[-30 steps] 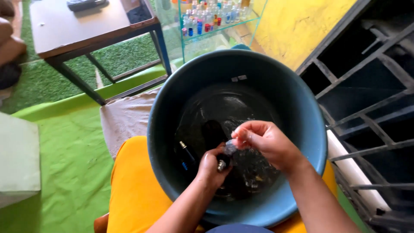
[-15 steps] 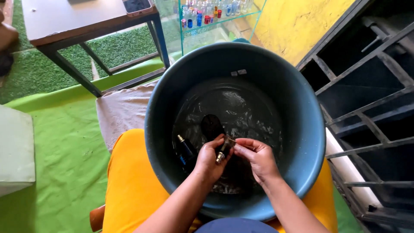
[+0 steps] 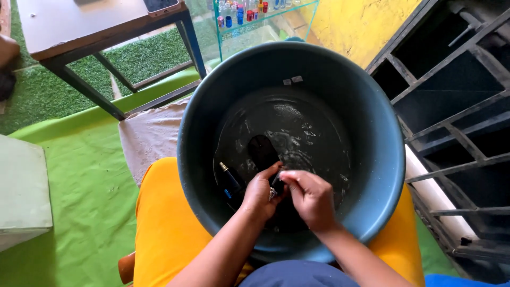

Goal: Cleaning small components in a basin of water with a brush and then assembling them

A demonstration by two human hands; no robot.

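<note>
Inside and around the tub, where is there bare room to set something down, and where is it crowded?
Free: the far half of the tub floor, water only, beyond the left hand and right hand; also the green mat between the pale block and the cloth. Crowded: the near floor, where both hands pinch a small dark item beside a dark bottle.

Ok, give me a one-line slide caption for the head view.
Both hands, left and right, grip a small dark object over water in a blue-grey tub; a small bottle lies submerged.
</note>
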